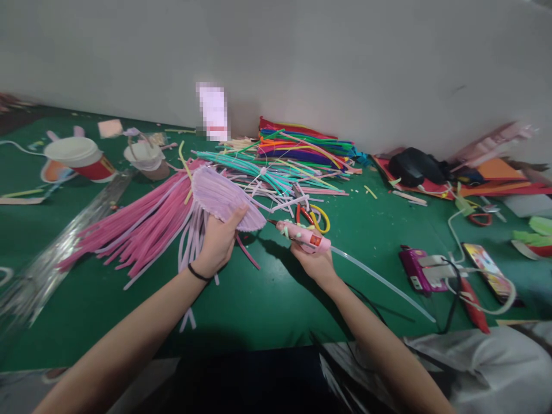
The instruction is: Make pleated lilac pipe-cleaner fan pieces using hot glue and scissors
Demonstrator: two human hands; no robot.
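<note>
My left hand (219, 241) grips a lilac fan-shaped piece of pipe cleaners (219, 195) laid side by side, the thumb across its lower right part. In my right hand (314, 259) is a pink glue gun (304, 236), with a clear glue stick (383, 279) trailing from its back. The gun's nozzle points left, close to the right end of the lilac piece; whether they touch I cannot tell. Behind and left of my left hand lie pink pipe cleaners (142, 221). Loose lilac pipe cleaners (187, 241) hang near my wrist. Pliers (319, 218) with red and yellow handles lie just past the gun.
Multicoloured pipe cleaners (302, 144) are heaped by the wall. Two cups, one red and white (81, 158) and one in a bag (146, 161), stand at left beside clear plastic wrapping (81, 230). At right are a purple power adapter (420, 270), cables and a phone (489, 270).
</note>
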